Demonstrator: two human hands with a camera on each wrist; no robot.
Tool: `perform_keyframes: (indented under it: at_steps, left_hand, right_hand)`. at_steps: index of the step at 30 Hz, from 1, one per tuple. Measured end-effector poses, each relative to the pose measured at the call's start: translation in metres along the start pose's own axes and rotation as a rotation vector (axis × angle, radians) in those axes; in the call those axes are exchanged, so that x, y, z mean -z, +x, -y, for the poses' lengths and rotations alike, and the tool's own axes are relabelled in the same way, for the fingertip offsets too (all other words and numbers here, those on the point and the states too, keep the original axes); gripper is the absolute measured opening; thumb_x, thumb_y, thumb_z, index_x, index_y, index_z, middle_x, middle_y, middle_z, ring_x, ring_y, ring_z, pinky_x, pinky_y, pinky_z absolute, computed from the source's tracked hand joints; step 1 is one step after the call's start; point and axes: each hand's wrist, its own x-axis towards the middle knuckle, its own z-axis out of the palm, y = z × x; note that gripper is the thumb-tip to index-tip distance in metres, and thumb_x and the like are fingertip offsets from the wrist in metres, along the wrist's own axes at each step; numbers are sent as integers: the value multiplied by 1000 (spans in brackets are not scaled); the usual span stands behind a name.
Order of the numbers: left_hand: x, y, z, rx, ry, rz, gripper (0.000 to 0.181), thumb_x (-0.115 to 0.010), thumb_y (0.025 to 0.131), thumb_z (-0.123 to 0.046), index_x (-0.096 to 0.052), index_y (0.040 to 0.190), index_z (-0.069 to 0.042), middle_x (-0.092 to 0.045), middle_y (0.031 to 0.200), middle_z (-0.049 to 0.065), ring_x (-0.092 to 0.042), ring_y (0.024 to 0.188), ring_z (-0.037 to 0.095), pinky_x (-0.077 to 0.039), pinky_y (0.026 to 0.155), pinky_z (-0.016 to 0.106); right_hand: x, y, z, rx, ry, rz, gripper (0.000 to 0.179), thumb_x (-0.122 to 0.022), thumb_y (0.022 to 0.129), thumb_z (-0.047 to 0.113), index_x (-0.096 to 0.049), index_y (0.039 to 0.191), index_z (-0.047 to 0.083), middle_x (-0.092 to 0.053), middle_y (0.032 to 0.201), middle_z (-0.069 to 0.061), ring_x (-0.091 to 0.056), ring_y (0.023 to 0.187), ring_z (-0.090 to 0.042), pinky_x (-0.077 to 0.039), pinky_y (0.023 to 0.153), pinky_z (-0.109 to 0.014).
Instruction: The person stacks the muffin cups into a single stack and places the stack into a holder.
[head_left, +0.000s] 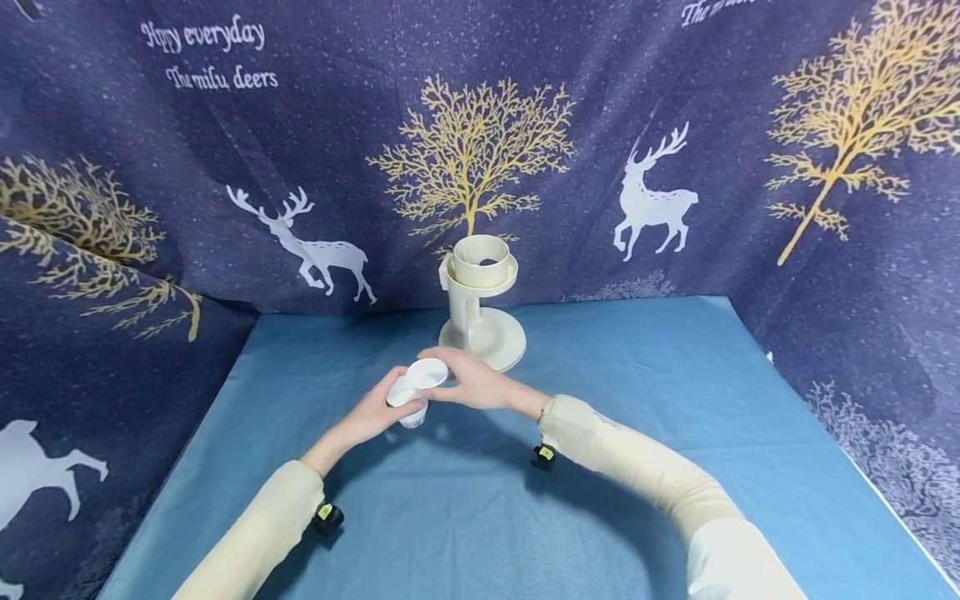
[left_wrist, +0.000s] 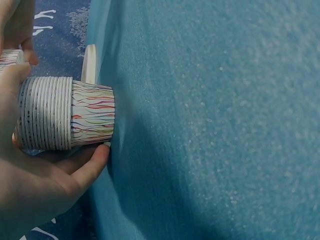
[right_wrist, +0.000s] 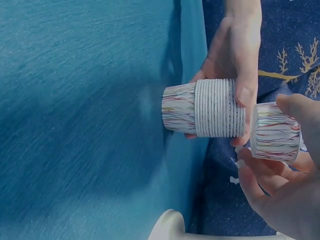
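My left hand (head_left: 380, 410) grips a stack of paper cups (left_wrist: 70, 112) nested in one another, white with thin wavy coloured stripes. Thumb and fingers curl round the stack's sides, just above the blue cloth. In my right hand (head_left: 474, 379) is a striped paper cup (right_wrist: 276, 132), pinched between thumb and fingers. That cup is beside the stack's open end, tilted in the head view with its white inside showing. In the right wrist view a narrow gap parts the cup's base from the stack's rims.
Behind my right hand stands a cream holder (head_left: 495, 332) with a round base, an upright post and a ring (head_left: 480, 260) on top. Blue cloth (head_left: 480, 517) covers the table. A dark curtain (head_left: 525, 50) with deer and trees hangs behind.
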Motion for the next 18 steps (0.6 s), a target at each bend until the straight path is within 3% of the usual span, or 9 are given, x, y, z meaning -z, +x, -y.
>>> perform_keyframes:
  at_steps: [7,13,18]
  left_hand:
    - [2,-2,-1,-53,-46,4,51,-63,85,-36,-40,127,-18,-56,116,9,-56,97,20,-44,78,32]
    - [4,-4,-2,-54,-80,10,56,-65,84,-34,-38,130,-18,-55,119,9,-56,102,23,-45,81,34]
    - [3,-3,1,-28,-100,12,69,-66,82,-37,-30,138,-18,-50,129,10,-51,113,28,-44,88,40]
  right_hand:
    - [-2,4,5,15,-27,29,51,-63,86,31,-45,130,12,-55,123,-2,-57,102,-15,-47,79,-21]
    - [-6,9,7,45,-79,5,53,-65,84,32,-47,129,11,-57,122,-2,-56,96,-11,-45,74,-19]
    - [-11,15,8,37,-90,1,54,-66,84,33,-47,130,12,-56,123,-2,-53,91,-8,-44,73,-18]
